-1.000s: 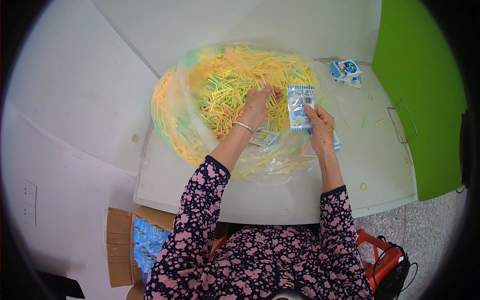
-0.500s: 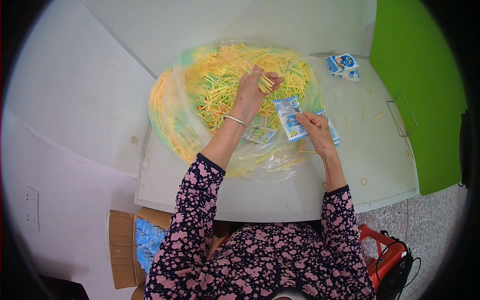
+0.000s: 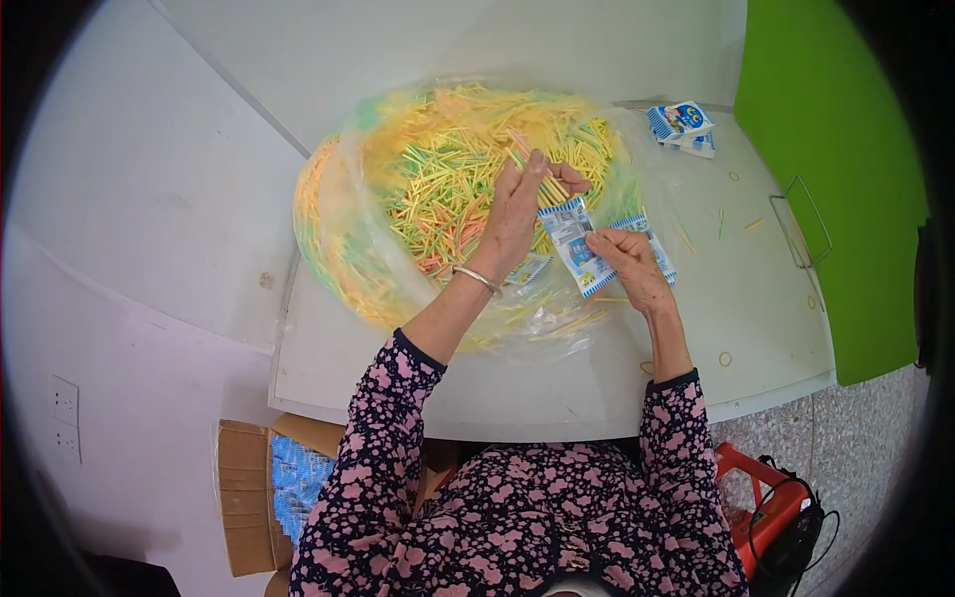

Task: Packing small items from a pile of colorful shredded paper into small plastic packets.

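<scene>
My left hand (image 3: pixel 519 207), with a silver bangle at the wrist, is closed on a small bunch of thin coloured sticks (image 3: pixel 550 189), mostly yellow with some pink. The lower ends of the bunch meet the top edge of a small blue-and-white packet (image 3: pixel 571 239). My right hand (image 3: pixel 635 267) pinches that packet between thumb and fingers. Behind the right hand lies another blue-and-white packet (image 3: pixel 659 261). Beneath both hands spreads a large clear plastic bag (image 3: pixel 370 214), opened wide and full of loose yellow, green and orange sticks (image 3: pixel 438 189). One more packet (image 3: pixel 529 269) rests beside my left wrist, partly covered.
Blue-and-white packets (image 3: pixel 682 123) are stacked at the back right of the white table (image 3: pixel 517 403). Rubber bands (image 3: pixel 725 359) and stray sticks (image 3: pixel 754 226) lie on the right. A green panel (image 3: pixel 826 179) borders the table. Below left stands a cardboard box (image 3: pixel 246 488) holding blue packets.
My left hand has moved right and slightly nearer, bringing the bunch of sticks to the packet's top edge. My right hand has hardly moved, still pinching the packet.
</scene>
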`<state>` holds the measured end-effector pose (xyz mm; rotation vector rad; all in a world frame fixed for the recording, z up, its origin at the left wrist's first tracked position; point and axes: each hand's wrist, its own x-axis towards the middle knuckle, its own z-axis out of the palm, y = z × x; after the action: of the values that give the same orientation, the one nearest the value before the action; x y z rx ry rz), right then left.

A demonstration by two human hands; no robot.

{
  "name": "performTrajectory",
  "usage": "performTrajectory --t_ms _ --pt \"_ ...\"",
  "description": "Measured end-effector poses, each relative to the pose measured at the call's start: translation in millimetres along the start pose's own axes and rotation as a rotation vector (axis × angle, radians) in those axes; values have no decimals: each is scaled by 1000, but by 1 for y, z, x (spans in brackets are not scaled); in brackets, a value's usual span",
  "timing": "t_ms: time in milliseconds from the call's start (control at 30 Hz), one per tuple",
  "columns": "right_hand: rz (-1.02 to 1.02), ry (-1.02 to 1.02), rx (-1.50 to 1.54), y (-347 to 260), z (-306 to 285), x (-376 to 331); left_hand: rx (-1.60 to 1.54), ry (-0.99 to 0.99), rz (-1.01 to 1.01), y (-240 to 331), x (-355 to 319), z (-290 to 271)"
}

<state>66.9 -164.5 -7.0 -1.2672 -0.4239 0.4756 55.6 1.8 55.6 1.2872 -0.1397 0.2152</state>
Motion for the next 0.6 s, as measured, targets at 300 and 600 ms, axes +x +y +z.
performTrajectory --t_ms 300,600 --pt "-29 -6 -69 4 -1 -1 301 -84 7 -13 -15 -7" --pt "-61 11 -57 4 -1 3 427 -219 16 1 -9 -26"
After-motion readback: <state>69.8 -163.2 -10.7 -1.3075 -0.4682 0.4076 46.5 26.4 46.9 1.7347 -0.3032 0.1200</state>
